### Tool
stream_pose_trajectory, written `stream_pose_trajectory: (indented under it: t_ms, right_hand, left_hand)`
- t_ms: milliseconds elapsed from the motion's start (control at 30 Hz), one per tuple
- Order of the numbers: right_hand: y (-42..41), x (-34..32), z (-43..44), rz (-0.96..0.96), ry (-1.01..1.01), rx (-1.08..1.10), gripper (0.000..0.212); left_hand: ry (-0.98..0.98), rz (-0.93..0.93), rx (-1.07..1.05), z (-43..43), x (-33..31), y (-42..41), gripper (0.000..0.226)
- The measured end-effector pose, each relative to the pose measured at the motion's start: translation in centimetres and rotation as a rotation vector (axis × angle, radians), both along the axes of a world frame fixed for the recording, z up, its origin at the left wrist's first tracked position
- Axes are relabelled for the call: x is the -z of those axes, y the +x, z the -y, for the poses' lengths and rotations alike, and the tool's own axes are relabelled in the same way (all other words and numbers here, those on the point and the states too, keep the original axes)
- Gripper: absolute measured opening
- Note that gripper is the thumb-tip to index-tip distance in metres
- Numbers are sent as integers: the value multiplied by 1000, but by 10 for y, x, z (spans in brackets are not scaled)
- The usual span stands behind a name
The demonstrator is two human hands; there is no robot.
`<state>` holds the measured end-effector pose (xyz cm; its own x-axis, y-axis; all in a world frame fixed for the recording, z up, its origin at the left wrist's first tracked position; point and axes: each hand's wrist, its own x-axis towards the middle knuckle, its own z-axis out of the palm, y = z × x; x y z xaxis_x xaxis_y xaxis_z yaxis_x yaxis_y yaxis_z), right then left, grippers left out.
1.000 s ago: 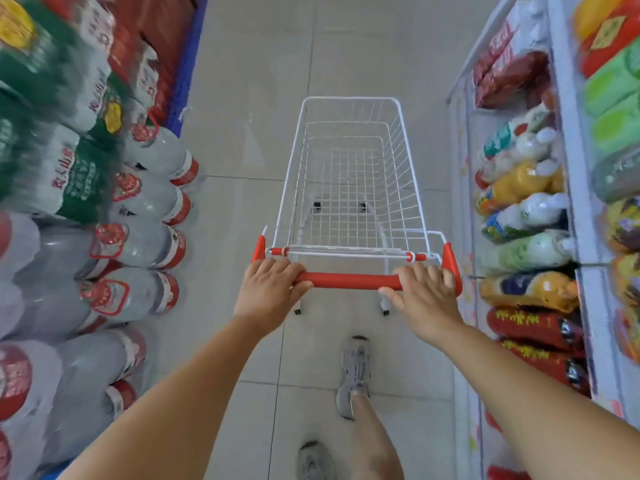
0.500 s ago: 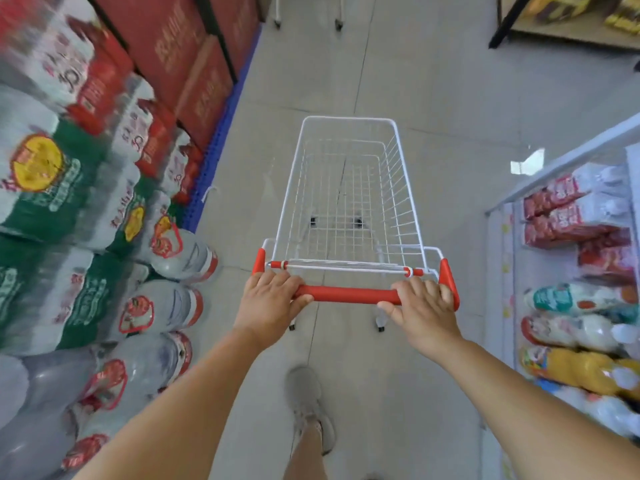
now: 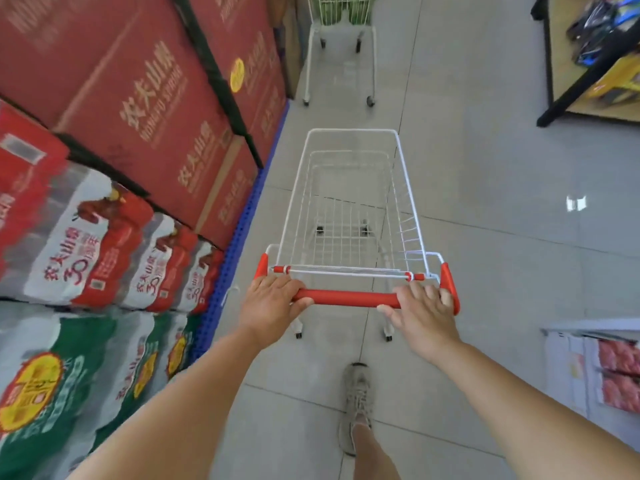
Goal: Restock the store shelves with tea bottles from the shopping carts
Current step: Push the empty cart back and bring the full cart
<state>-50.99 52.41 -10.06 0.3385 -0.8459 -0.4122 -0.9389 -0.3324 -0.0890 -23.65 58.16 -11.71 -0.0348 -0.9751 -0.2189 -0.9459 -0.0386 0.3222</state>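
The wire cart [image 3: 406, 188] is white, with a red handle [image 3: 349, 298]. Left of the cart stand red boxes [image 3: 145, 98] with gold lettering, red-and-white bottle packs [image 3: 86, 251] and green packs [image 3: 52, 393] bearing yellow discs, edged by a blue pallet [image 3: 239, 244]. Under the cart, the floor [image 3: 485, 168] is pale grey tile.

Red cartons [image 3: 138, 98] with gold lettering were stacked at the upper left of the frame. Below them, red-and-white shrink-wrapped packs [image 3: 79, 251] of bottles were piled, with green-labelled packs [image 3: 69, 375] at the lower left. A blue pallet edge [image 3: 235, 258] was seen running along their foot. Grey floor tiles [image 3: 502, 168] filled the middle and right. A black-framed wooden stand [image 3: 562, 64] was set at the upper right, its goods blurred.
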Motion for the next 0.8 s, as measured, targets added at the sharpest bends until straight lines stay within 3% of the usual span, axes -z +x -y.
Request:
stream_pose_trajectory:
  t_ms: [100,333,800]
  right_hand:
    - [35,3,85,-5,17,-18,54]
    - [117,2,244,-29,19,-30,52]
    - [231,-1,458,9,14,3,48]
  left_hand:
    - [-104,10,-3,76,10,37,51]
    - [-164,62,-4,230,14,116,47]
    - [-112,28,25,456,9,233,49]
